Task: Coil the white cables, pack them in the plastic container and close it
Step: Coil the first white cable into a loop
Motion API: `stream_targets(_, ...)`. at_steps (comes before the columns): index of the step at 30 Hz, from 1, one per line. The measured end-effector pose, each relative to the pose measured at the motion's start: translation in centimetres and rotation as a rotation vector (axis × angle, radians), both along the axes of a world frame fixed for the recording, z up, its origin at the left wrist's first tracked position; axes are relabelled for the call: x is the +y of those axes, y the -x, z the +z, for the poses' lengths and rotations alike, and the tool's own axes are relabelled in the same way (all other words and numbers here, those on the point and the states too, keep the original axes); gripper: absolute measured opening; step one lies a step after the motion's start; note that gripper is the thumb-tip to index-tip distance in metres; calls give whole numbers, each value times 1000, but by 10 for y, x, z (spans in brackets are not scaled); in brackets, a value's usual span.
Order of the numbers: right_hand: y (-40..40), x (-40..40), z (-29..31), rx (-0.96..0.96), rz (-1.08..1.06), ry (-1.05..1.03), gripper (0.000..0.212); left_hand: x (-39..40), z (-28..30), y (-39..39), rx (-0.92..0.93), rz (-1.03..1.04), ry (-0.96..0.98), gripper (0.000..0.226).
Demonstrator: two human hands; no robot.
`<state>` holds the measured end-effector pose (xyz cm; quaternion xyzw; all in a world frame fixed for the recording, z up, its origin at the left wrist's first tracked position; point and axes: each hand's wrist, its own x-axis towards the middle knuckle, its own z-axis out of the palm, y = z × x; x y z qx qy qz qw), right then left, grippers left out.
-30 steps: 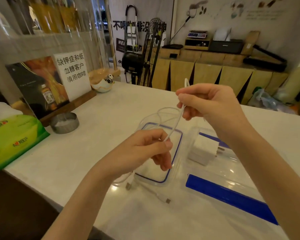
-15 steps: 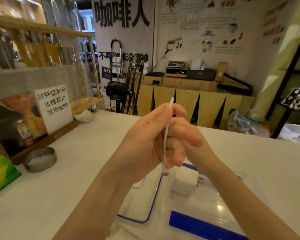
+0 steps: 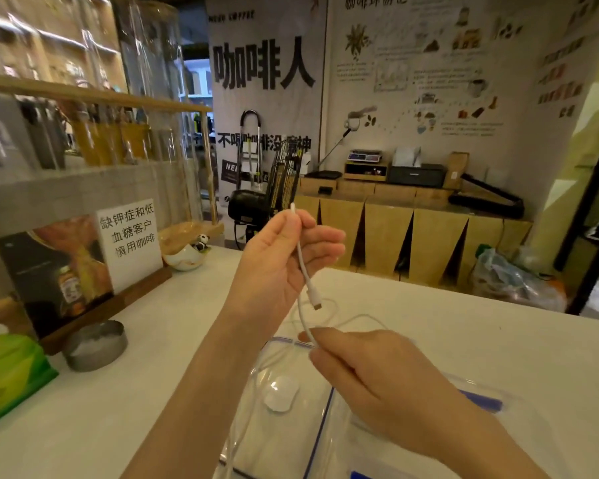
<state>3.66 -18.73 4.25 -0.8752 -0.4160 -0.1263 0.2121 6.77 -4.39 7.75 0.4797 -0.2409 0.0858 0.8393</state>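
A person's two bare hands are working over a pale bench (image 3: 498, 340); the left hand (image 3: 281, 267) is raised at the centre, palm facing the camera, its thumb and fingers pinching a folded bend of the white cable (image 3: 302, 267) near the top; the cable's plug end (image 3: 314, 299) is hanging loose just below that palm; the right hand (image 3: 377, 371) is sitting lower and nearer, its fingers closed around a farther stretch of the same cable; slack loops are trailing down into and beside the clear plastic container (image 3: 320, 433), which is lying open on the bench under the hands, blue-edged; a white rounded piece (image 3: 281, 394) is lying inside it; a round metal tin (image 3: 96, 344) is standing on the bench at the left.
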Motion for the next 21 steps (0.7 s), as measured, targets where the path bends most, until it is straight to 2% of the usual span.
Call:
stream_targets(5, 5, -20, 21, -114, -13, -5, 19, -1, -16, 1, -6, 114, -458, 26)
stream_targets(8, 1, -30, 33, -126, 48, -69, 16, -5, -18, 6, -25, 96, -722, 25)
stream_targets(10, -6, -38, 37, -136, 70, -169, 18, -7, -19, 8, -5, -11, -811, 26)
stream_targets(12, -14, -45, 39, -125, 83, -306, 23, -9, -21, 10, 49, -161, -748, 27)
stream_targets(15, -26, -52, 36, -72, 75, -506, 24, -9, -24, 8, 127, -269, -545, 32)
stream_targets(18, -34, -53, 30, -5, 72, -668, 12, -9, -27, 7, 156, -386, -440, 40)
stream_targets(21, -37, -48, 24, 95, 70, -815, 13, -12, -24, 7, 190, -579, -255, 45)
